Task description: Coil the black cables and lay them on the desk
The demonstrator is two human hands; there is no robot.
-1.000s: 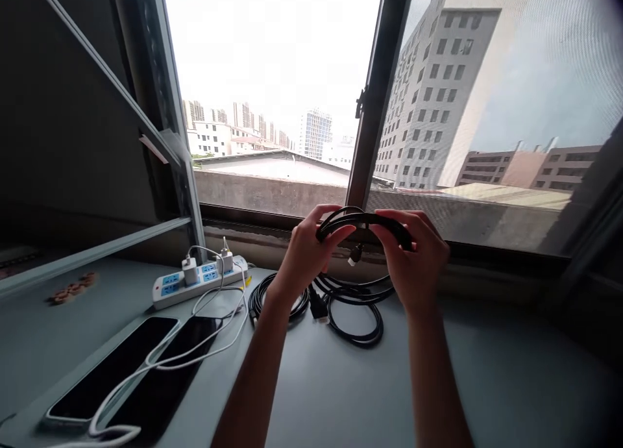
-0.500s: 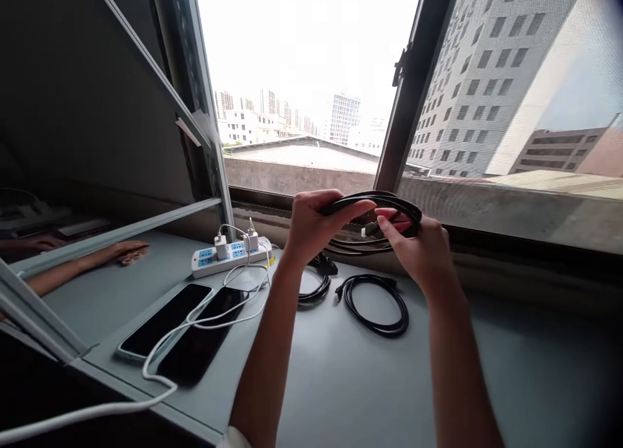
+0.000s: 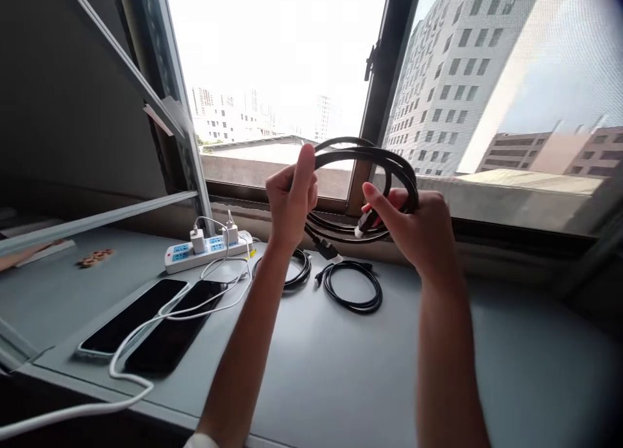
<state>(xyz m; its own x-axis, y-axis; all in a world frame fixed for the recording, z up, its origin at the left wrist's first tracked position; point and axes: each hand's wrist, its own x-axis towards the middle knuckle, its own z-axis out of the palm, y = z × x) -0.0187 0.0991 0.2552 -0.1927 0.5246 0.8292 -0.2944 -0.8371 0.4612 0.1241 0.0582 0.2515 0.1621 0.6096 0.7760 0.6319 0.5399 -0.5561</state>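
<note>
A black cable (image 3: 363, 154), wound in loose loops, is held up above the far part of the grey desk (image 3: 350, 383), in front of the window (image 3: 280, 65). The left hand (image 3: 293, 198) is closed around the left side of the loops, its thumb pointing up and its fingers curled in. The right hand (image 3: 413, 224) grips the right side of the loops, with the cable passing between thumb and curled fingers. A small plug (image 3: 361, 228) with a pale tip sits inside the loops, just below the right thumb; whether the fingertips pinch it, I cannot tell. The lower loops hang between the two hands, and a larger black plug (image 3: 327, 249) is below them, to the right of the left wrist. On the desk beneath, a coiled cord (image 3: 377, 295) lies flat as a ring, and a second coil (image 3: 298, 282) lies to its left, partly hidden by the left forearm. Farther left stands a white power strip (image 3: 209, 253) with two chargers plugged in. Nearer, two dark-screened phones (image 3: 134, 318) lie side by side, with a white cord (image 3: 129, 344) running across them. At the left edge, part of another person's arm (image 3: 19, 256) shows.
</note>
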